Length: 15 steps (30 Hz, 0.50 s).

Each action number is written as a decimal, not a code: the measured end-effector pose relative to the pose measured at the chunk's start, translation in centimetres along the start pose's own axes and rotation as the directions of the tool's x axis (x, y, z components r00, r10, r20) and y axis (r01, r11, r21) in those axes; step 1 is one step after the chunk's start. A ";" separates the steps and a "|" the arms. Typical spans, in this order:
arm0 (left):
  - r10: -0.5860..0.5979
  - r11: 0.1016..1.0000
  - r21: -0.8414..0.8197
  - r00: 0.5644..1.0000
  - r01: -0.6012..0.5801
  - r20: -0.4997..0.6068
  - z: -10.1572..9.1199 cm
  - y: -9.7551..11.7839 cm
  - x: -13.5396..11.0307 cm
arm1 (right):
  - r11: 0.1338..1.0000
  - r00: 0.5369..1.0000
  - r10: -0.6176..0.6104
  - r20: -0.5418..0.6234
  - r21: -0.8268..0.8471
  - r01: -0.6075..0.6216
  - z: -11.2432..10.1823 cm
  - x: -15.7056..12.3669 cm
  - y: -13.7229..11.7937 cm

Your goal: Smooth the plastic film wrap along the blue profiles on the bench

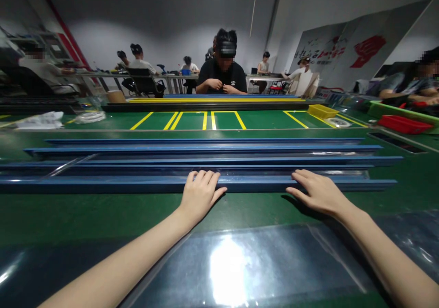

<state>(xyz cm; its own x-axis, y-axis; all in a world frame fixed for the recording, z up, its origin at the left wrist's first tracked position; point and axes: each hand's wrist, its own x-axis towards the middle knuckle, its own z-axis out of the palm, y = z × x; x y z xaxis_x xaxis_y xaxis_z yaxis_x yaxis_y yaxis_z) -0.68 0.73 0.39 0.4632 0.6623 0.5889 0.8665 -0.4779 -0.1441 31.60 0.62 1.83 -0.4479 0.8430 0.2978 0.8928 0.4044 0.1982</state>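
Several long blue plastic channels [219, 149] lie side by side across the green table. Over the rim of the nearest blue channel [257, 185] curl the fingers of my left hand [201, 190], with the thumb on the near side. Farther right, my right hand [314, 190] takes the same channel between its thumb and fingers. The fingertips of both hands partly drop behind the front wall of this channel. A strip of clear film [72, 164] lies across the channels at the left.
Glossy clear plastic sheet [274, 248] covers the near table edge. Beyond the channels are yellow tape lines [174, 120], a yellow tray [322, 111], a red bin [404, 124] and a dark flat phone-like object [397, 142]. A person in black [222, 72] sits opposite.
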 end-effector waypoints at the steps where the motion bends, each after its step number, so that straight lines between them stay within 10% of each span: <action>1: 0.001 1.000 0.004 1.000 -0.001 0.006 0.0 0.0 0.0 | 1.000 1.000 -0.009 -0.002 -0.007 0.009 -0.2 0.2 -0.5; 15: 0.001 1.000 0.011 0.999 -0.001 0.033 -0.2 0.0 0.0 | 0.980 0.986 -0.035 -0.165 0.186 0.066 0.0 1.2 -3.5</action>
<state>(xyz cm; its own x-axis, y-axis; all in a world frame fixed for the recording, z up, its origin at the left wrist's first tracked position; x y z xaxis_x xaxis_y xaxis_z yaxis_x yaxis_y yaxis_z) -0.71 0.67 0.54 0.4698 0.6807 0.5621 0.8679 -0.4724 -0.1533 27.91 0.26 1.48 -0.4805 0.7580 0.4410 0.8544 0.5181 0.0403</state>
